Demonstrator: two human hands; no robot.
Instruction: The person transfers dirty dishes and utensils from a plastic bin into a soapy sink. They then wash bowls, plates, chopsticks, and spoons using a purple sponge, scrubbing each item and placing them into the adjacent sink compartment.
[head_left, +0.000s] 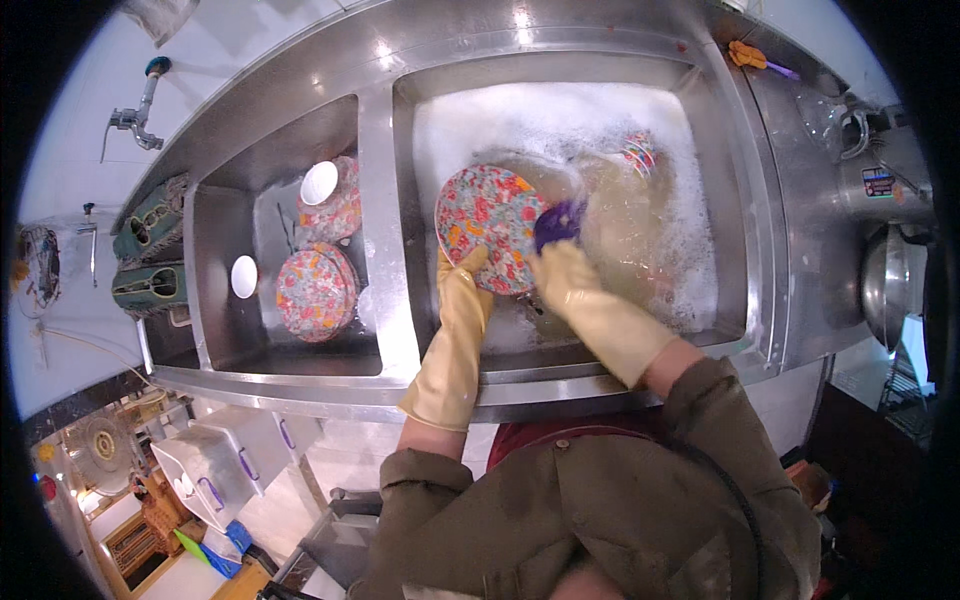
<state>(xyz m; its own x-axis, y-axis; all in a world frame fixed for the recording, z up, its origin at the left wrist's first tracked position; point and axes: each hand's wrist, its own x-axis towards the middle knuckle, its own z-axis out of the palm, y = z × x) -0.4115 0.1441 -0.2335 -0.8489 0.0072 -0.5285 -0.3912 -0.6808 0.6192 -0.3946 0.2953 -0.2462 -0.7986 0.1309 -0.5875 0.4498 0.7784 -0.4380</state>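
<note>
Both my hands wear long cream rubber gloves. My left hand (466, 274) grips the lower left rim of a round floral-patterned plate (491, 225), thumb on its face, above the soapy water of the large steel sink basin (405, 225). A purple scrubbing cloth or pad (561, 223) is in my right hand (562, 274), at the plate's right edge; the fingers are partly hidden and slightly blurred. Further right, more floral-patterned dishes (640, 154) show partly out of the suds.
The left basin holds stacked floral plates (315, 294), a white bowl (319, 182) and another white dish (244, 277). A steel divider (390, 225) separates the basins. An orange scrubber with a purple handle (750, 56) lies on the back right ledge. A tap (135, 124) juts from the left wall.
</note>
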